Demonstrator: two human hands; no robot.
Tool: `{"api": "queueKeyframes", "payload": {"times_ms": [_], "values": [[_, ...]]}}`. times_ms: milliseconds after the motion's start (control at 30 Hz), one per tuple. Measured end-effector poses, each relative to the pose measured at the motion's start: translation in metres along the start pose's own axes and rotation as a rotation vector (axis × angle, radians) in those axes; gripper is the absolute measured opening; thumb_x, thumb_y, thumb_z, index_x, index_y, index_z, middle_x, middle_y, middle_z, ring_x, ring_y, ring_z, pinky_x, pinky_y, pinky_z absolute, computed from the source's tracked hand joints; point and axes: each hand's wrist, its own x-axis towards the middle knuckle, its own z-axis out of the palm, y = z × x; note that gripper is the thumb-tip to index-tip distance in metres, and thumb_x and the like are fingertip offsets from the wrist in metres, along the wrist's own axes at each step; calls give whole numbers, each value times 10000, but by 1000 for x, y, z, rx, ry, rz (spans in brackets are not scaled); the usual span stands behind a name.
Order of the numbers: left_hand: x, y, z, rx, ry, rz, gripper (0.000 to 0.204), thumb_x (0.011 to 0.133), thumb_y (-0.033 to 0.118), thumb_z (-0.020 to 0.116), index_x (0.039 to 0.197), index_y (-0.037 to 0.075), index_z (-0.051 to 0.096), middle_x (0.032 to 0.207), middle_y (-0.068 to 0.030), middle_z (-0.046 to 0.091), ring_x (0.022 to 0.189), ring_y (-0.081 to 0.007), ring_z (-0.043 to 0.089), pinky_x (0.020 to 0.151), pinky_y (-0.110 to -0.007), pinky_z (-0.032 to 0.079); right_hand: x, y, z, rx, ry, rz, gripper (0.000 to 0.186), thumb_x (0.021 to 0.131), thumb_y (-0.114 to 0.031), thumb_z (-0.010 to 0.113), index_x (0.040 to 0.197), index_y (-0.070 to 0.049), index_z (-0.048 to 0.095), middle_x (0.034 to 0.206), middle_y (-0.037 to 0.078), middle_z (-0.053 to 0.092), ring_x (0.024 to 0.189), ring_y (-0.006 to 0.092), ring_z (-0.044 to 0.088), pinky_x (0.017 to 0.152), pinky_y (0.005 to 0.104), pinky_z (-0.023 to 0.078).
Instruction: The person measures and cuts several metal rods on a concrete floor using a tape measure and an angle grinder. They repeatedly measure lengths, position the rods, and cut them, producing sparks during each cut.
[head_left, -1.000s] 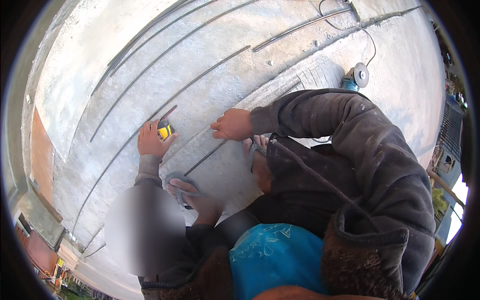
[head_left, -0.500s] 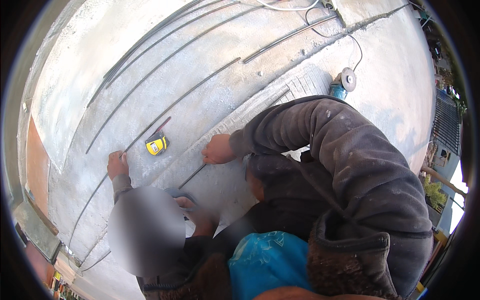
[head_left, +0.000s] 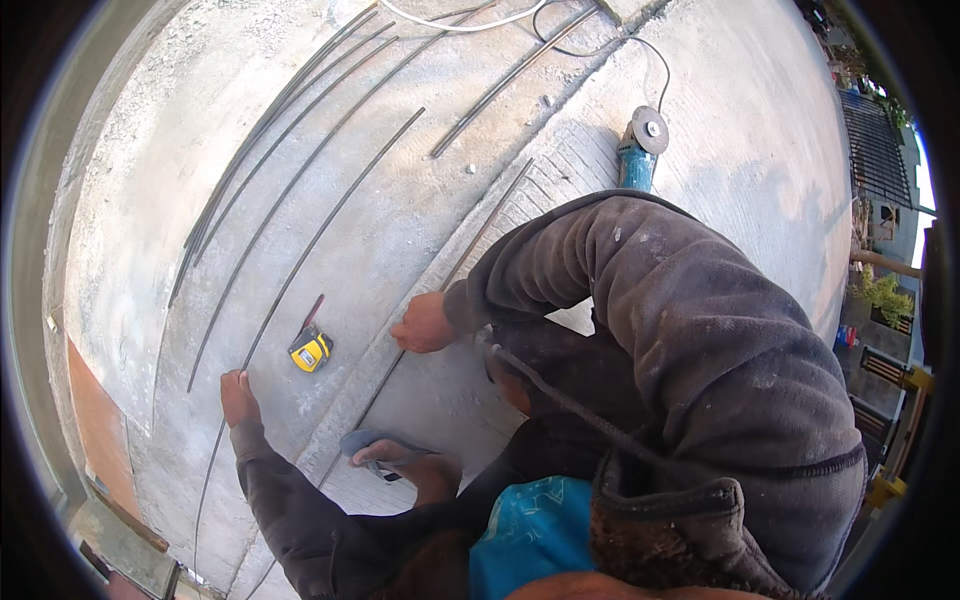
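- Left of the yellow tape measure point(head_left: 311, 350): left hand point(head_left: 240, 400), fingers pinching a long rod point(head_left: 316, 240), likely stiff, best held mid-length.
- Right of it: right hand point(head_left: 424, 324), fingers curled shut around a second rod point(head_left: 383, 385).

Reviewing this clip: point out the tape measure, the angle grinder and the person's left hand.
Tape measure point(head_left: 311, 351): head view, on its yellow case.
Angle grinder point(head_left: 636, 167): head view, on its teal body.
Left hand point(head_left: 239, 398): head view, middle of the hand.

Rough, pale grey concrete ground point(head_left: 745, 135) spreads outdoors in bright daylight. Toward the right edge stand a dark barred fence point(head_left: 873, 150) and a leafy green shrub point(head_left: 886, 298).
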Motion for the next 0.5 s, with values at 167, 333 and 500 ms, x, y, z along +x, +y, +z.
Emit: {"api": "queueKeyframes", "payload": {"times_ms": [167,333,500], "values": [[24,72,-20,-101,-57,24,245,993,258,473,972,33,568,813,-132,571,820,-315,543,740,-427,429,-47,35,-18,-35,7,168,129,887,-180,516,855,-61,554,840,74,533,652,229,649,508,374,513],[50,144,-20,-165,-62,131,284,1008,298,450,984,46,576,797,-137,585,795,-325,563,707,-433,437,-112,67,-41,-115,98,405,121,892,-192,531,878,-72,529,891,60,507,719,192,639,500,355,508],[73,231,-9,-238,-2,277,287,1005,297,459,967,47,594,869,-172,620,834,-374,597,709,-448,452,-173,106,-54,-213,60,646,124,901,-141,531,971,-39,533,935,83,520,787,228,644,575,379,551]]}}
